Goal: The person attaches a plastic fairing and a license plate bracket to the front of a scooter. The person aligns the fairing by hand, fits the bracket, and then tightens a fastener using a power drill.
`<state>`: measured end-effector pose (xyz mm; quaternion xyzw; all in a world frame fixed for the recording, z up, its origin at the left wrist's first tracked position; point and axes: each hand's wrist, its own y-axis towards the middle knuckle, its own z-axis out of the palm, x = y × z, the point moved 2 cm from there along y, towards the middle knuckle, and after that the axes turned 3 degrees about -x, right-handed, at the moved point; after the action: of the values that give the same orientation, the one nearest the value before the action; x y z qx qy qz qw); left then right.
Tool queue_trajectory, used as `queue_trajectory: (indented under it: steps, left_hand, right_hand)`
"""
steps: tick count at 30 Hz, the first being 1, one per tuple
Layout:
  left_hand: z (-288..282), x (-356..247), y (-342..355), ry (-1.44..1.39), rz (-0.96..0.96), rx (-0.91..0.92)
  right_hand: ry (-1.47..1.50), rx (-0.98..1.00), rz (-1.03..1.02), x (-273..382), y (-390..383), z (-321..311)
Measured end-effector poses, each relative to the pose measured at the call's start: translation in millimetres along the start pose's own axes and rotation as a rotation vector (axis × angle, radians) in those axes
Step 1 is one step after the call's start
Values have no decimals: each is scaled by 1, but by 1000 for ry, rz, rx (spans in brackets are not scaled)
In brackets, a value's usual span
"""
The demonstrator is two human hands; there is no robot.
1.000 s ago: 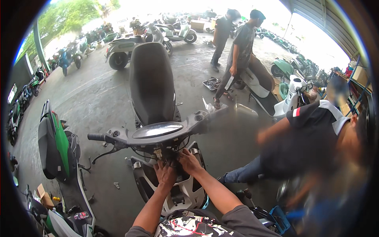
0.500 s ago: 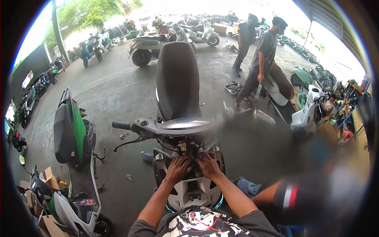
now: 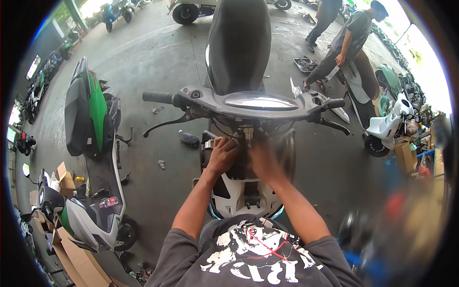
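Note:
A stripped scooter (image 3: pixel 239 52) stands in front of me, black seat away from me, grey handlebar (image 3: pixel 248 103) across the middle. My left hand (image 3: pixel 222 154) rests with curled fingers on the exposed parts just under the handlebar, beside the steering column (image 3: pixel 247 134). My right hand (image 3: pixel 264 162) is blurred and lies against the same spot, slightly lower. Whether either hand grips a part cannot be told. Below my hands sits the white front panel (image 3: pixel 239 193).
A green and black scooter (image 3: pixel 91 115) stands at my left, with cardboard boxes (image 3: pixel 67 182) and loose parts on the concrete floor. Two people (image 3: pixel 344 48) stand at the back right near more scooters (image 3: pixel 387 119). A blurred area covers the lower right.
The view has come closer and tilted down over the scooter. Both hands stay under the handlebar; the right one now moves in blur. The person crouching at my right is out of sight.

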<state>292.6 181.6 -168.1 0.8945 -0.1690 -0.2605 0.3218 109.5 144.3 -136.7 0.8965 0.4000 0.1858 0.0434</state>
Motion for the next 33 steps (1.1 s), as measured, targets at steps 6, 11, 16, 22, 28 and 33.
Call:
queue_trajectory:
  steps: [6,11,16,22,28,33]
  left_hand:
    - [1,-3,-5,-40,-19,-4]
    - [13,1,-1,15,-17,-18]
    - [-8,-6,4,-73,-109,42]
    - [-5,-1,0,40,-65,167]
    - [1,-7,-1,40,-67,117]
    - [-6,-9,3,27,-98,139]
  right_hand:
    - [-72,-93,-93,-6,-7,14]
    - [37,-179,-88,-17,-10,14]
    - [42,-108,-37,-3,-2,-1]
    - [-3,-326,-97,-36,-23,8]
    - [20,-300,-154,-43,-15,-22]
    - [-16,-208,-161,-47,-6,-25]
